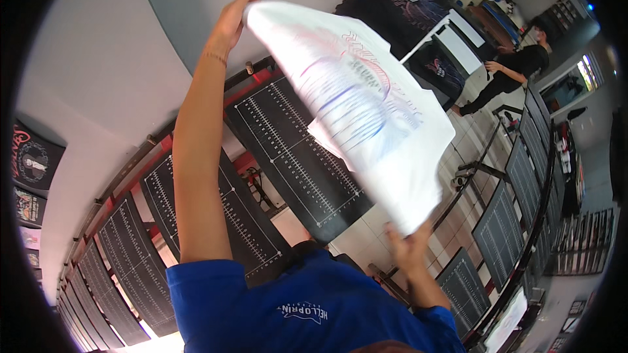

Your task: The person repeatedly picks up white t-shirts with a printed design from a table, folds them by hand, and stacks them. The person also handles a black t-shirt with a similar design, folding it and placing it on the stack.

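Note:
A white T-shirt [347, 101], with red and blue line artwork on it, is stretched aslant through the air between my two hands. My left hand [230, 23], raised at the far end of a long outstretched arm, has its fingers closed on the shirt's upper left corner. Lower and closer to my body, my right hand [411, 245] grips the shirt's bottom edge, a little blurred. Under the shirt lies a black board [294, 157] with white ruled markings; the cloth hides part of its right side.
More ruled black boards [134, 258] curve away to the left along a rail, and others [500, 235] stand in a row on the right. A person in black [517, 68] works at the far right beside black printed garments [399, 13]. Dark racks [582, 242] stand at the right.

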The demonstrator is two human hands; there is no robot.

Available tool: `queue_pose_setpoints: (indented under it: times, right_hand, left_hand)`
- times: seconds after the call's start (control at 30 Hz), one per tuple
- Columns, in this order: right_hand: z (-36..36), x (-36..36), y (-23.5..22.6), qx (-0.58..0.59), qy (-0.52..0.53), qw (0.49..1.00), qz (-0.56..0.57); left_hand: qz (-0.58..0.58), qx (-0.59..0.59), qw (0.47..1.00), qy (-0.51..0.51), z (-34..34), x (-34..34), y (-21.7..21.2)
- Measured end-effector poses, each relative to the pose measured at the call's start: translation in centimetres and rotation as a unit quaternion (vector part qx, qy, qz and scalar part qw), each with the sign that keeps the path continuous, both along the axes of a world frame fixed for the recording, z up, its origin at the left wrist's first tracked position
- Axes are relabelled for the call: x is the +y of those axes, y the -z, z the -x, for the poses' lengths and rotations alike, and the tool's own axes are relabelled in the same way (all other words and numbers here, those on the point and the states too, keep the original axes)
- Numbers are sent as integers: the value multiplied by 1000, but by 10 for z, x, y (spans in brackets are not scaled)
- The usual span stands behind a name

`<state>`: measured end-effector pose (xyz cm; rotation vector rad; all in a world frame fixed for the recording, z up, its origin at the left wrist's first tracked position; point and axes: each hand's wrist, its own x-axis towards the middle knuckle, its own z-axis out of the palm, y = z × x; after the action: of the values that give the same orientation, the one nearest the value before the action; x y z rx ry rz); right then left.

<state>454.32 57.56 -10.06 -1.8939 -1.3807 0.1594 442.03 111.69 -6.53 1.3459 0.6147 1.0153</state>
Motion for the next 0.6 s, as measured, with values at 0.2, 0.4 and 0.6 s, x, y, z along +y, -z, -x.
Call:
queue_pose_setpoints:
  times: [0.2,0.4,0.6]
  right_hand:
    - [34,46,182,-73,-141,986,46]
    - [33,49,228,-114,-183,971,104]
    - [-26,58,199,217,-47,955,194]
  left_hand:
    - [39,234,966,-101,84,26,255]
    - [11,251,958,-142,106,14,313]
    - [-92,257,905,-327,100,-82,300]
